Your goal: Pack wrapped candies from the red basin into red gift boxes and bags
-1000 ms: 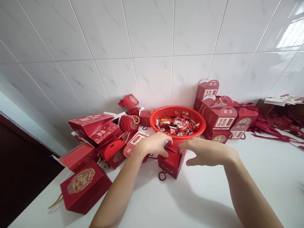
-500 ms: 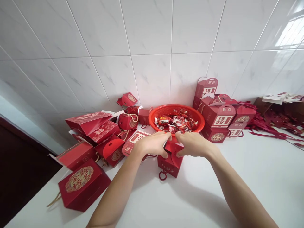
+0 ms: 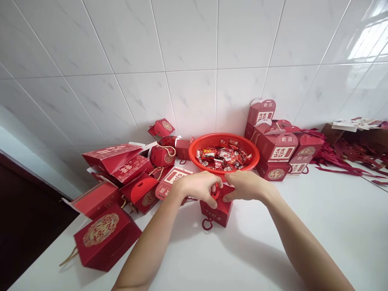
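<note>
one small red box (image 3: 217, 216) is stood on the white bench (image 3: 194, 262), its top flaps gripped by two hands, left hand (image 3: 200, 188) and right hand (image 3: 247, 186). one orange-red basket (image 3: 256, 155) of uncountable overlapped sweets (image 3: 226, 155) is set behind; at least eight boxes (image 3: 107, 236) are heaped left, at least five stacked right. faint lettering and one cord loop (image 3: 207, 229) are shown in front. the right hand, seen apart one second ago, is now pressed on top.

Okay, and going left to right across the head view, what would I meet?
Large dark red box at the near left → small red box → stacked red boxes → dark red ribbons.
</note>
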A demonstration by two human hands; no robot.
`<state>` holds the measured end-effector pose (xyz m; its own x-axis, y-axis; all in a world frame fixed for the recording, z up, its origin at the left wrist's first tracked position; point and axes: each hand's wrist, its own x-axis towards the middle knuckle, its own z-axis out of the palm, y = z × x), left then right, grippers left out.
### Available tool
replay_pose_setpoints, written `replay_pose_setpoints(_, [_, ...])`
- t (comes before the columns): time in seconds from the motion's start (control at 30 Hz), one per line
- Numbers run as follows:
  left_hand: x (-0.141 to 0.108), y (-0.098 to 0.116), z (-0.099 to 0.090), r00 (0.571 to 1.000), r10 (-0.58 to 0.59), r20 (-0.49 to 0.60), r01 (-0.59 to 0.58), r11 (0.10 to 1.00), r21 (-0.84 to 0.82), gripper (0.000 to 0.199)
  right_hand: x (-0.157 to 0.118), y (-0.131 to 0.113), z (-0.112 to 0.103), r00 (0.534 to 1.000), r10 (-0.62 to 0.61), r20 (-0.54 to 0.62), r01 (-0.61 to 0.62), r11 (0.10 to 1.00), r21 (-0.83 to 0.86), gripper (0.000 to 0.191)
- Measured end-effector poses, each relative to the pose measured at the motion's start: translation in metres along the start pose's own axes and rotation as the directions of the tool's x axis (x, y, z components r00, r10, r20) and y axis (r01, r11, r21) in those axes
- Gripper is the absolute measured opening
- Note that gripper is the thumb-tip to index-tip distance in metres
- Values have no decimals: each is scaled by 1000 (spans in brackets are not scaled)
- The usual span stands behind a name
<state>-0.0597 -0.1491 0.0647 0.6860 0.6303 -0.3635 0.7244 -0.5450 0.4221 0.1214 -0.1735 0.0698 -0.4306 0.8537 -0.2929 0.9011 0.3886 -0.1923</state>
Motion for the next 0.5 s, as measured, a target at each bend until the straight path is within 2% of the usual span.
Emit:
replay_pose_setpoints(0.13, [1,-4,0,999,4,-43,-3,1000,25,41,-6,-11,7,1000,0,-24,1,999,46,64])
replay_pose_setpoints(0.27, [2,-8,1,1000,13,-13,-13,999,36,12,-3,-30,21,999,11,-34,-11,1000,3,81])
replay_pose_setpoints(0.33, [1,-9,0,1000,7,-14,-6,998,59,3,2,-38,26,998,10,-67,-14,998,-58,76])
replay_pose_setpoints(0.43, [-4,-8,-1,999,-9,-36,12,997,80,7,6,-42,28,996,-23,-86,12,993,-119,59])
replay_pose_setpoints(0.5, [-9,-5,-3,999,20,-30,-18,998,61,11,3,-38,24,996,-49,-80,38,991,-129,54])
